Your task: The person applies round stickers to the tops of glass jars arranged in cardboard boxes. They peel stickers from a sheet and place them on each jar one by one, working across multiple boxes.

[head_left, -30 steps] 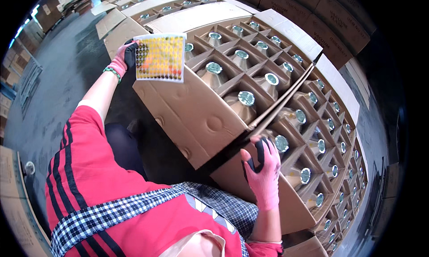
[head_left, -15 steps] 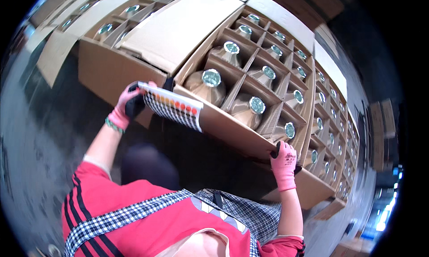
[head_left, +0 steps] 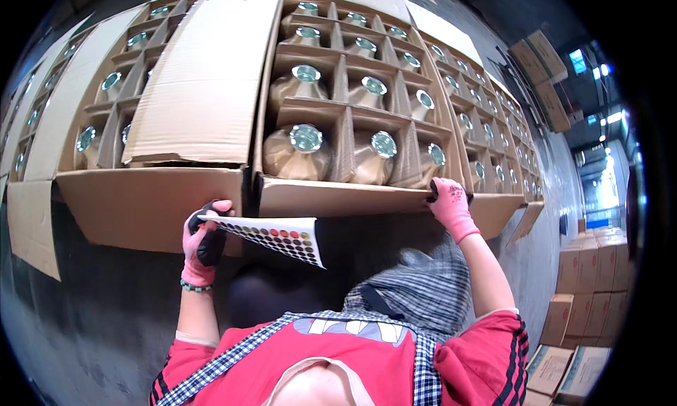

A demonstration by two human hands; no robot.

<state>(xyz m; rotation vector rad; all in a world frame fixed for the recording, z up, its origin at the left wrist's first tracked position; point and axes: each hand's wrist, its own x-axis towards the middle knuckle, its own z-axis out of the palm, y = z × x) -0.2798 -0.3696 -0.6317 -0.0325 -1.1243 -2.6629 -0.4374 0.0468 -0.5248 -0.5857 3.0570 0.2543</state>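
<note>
the floor (head_left: 77, 321) is left dim and grey, while a bright patch (head_left: 608, 184) by its far right edge is blown out to white. pale glints are caught on the silvery bottle tops (head_left: 306, 138). below the near edge of the open carton (head_left: 338, 198), deep shadow is cast. the checked apron (head_left: 430, 286) is softly blurred. toward the view's rim, straight lines are bowed, and its corners are lost in black.

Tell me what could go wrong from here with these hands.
The left grip holds the dotted sheet by one end, so its free part could bend or brush against the open box's front wall. The right grip is on that wall's upper edge, close to the corner bottle; a hard tug might buckle the wall or jolt that bottle.
</note>
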